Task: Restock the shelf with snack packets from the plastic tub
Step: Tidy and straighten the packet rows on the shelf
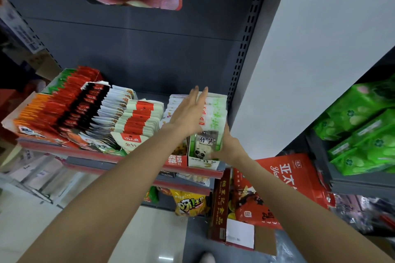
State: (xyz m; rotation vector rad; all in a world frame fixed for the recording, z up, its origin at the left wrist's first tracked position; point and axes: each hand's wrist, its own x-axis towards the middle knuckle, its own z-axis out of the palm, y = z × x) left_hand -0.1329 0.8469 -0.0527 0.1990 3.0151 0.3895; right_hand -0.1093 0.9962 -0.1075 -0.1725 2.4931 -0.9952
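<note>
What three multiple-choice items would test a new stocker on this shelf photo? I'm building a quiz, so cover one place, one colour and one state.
1. Where is the panda packet?
A. At the front of the right-hand box
B. On the floor
C. On the top shelf

2. What colour are the packs on the far right shelf?
A. Blue
B. Green
C. Black

3. How is the left hand?
A. Clenched in a fist
B. Gripping a bottle
C. Flat, fingers straight, on the packets

Answers:
1 A, the packet stands at the box's front end, with the right hand on it.
2 B, those packs are bright green.
3 C, its fingers reach straight over the row.
</note>
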